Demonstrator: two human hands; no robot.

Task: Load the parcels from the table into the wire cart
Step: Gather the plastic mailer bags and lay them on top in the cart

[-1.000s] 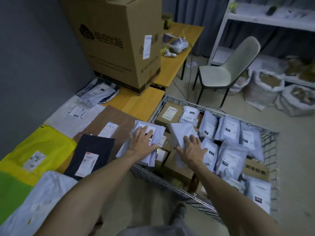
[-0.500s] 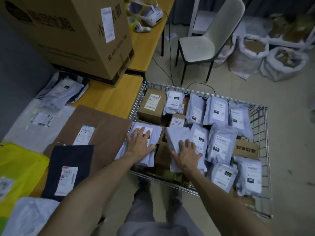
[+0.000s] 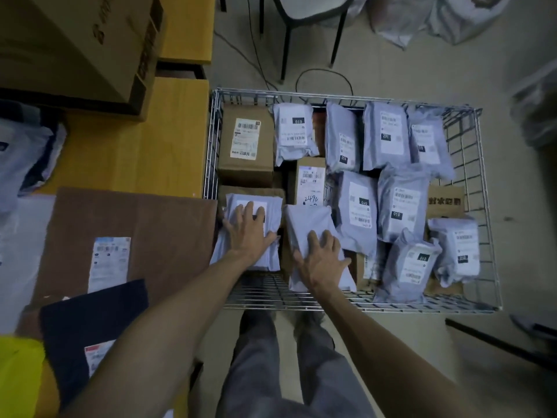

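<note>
At near-left corner of silver wire cart [image 3: 361, 96]: both hands are down inside the basket, each on its own parcel.

- Left hand [image 3: 248, 233]: fingers spread and nearly straight, palm flat on a grey plastic mailer with a white label [image 3: 272, 208]. It presses, with no curl round the bag. This mailer lies against the cart's left wall, on top of a brown carton, with its near edge over bare mesh.
- Right hand [image 3: 321, 257]: same posture, wide and flat, on a second grey plastic mailer showing its plain side [image 3: 307, 218], just beside the first.
- Judgement: the flat palms look meant to seat and flatten the soft bags, so that they settle level and leave room on top. Both parcels appear delivered; release is the likely next step.
- Cart contents: a labelled brown cardboard box [image 3: 245, 146] at the far left, and many grey mailers standing or leaning across the right half, packed touching.
- Left to load, on the yellow wooden counter [image 3: 144, 152]: a large flat brown parcel [image 3: 150, 224], a dark navy flat parcel [image 3: 96, 321] overlapping its near edge, and a bright yellow bag [image 3: 18, 375] at the corner of view.
- Risk: slippery bags may slide off the cartons beneath.
</note>
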